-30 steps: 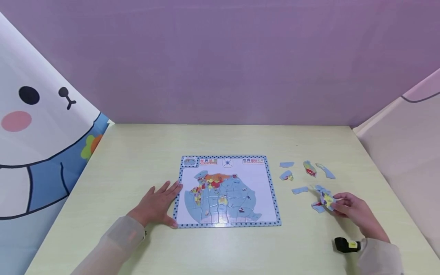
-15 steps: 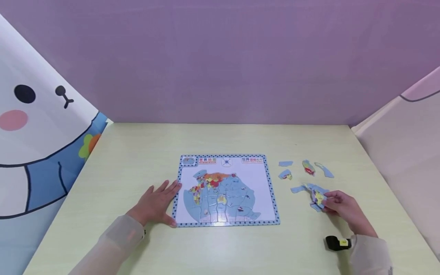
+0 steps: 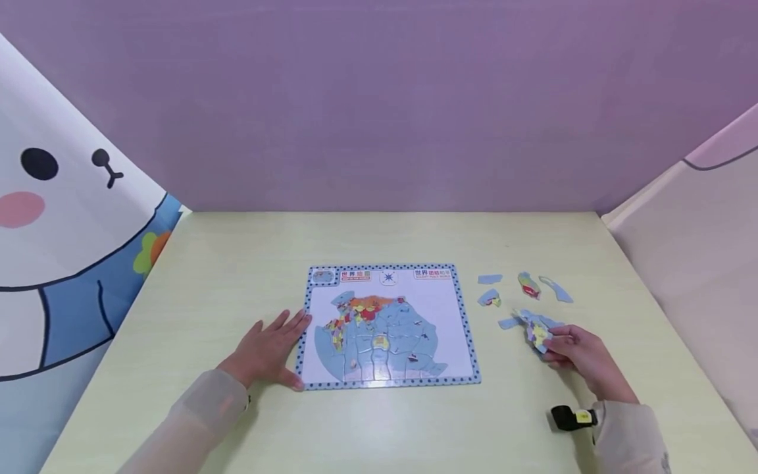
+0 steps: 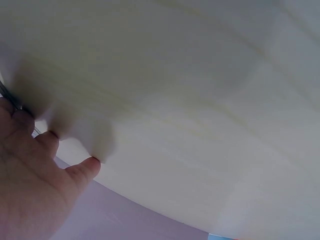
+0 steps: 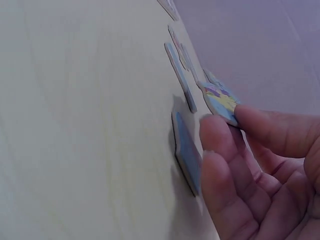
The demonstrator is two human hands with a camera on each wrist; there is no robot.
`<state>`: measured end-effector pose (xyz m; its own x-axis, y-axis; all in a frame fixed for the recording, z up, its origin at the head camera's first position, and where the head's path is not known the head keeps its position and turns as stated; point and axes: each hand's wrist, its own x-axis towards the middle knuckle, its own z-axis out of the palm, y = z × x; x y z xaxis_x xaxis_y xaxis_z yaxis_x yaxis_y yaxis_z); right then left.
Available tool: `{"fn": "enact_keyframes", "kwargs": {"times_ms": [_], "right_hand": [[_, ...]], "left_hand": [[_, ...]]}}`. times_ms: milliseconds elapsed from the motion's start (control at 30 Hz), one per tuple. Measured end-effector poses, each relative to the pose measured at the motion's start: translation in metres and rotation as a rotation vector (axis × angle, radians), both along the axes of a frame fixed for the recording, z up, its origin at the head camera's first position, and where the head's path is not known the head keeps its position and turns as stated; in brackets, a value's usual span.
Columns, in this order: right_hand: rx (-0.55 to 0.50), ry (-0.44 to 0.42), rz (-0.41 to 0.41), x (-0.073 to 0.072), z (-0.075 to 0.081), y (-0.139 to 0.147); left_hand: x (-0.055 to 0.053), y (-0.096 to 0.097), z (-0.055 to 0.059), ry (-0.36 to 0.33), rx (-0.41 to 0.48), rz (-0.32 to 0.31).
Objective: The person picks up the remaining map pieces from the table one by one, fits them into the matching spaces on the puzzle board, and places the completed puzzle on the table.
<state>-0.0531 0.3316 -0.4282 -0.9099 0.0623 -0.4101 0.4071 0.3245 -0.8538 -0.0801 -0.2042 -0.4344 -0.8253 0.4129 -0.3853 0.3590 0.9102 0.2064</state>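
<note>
A world map puzzle board [image 3: 462, 329] with a blue dotted border lies on the table, its map partly filled with pieces. My left hand [image 3: 266, 349] lies with spread, straight fingers at the board's left edge, fingertips and thumb right on the border. To the right of the board, my right hand [image 3: 583, 359] pinches a puzzle piece [image 3: 537, 332] coloured blue, yellow and purple between thumb and fingers. In the right wrist view that puzzle piece [image 5: 220, 100] is tilted above the table, and a blue puzzle piece [image 5: 186, 152] lies below the fingers.
Several loose pieces lie right of the board: a plain blue piece [image 3: 489, 279], a blue and yellow one [image 3: 489, 298], a green and red one [image 3: 529, 286] and a curved one [image 3: 556, 289]. A purple wall [image 3: 379, 112] stands behind the table. A black wrist device [image 3: 571, 418] sits by the right sleeve.
My right hand has moved left with the pinched puzzle piece, which now overlaps the blue pieces near it. The left hand has stayed at the board's edge.
</note>
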Motion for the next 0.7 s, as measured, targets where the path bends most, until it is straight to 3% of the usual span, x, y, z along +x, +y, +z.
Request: {"fn": "enact_keyframes", "kwargs": {"times_ms": [200,467,700], "right_hand": [[0.003,0.011,0.037,-0.004,0.002,-0.008],[-0.008,0.018,0.068,-0.009,0.005,-0.021],[-0.022,0.025,0.096,-0.012,0.004,-0.042]], "left_hand": [[0.001,0.001,0.0,-0.001,-0.003,0.009],[0.001,0.002,0.002,0.054,-0.079,-0.032],[0.0,0.002,0.002,0.072,-0.094,-0.046]]}}
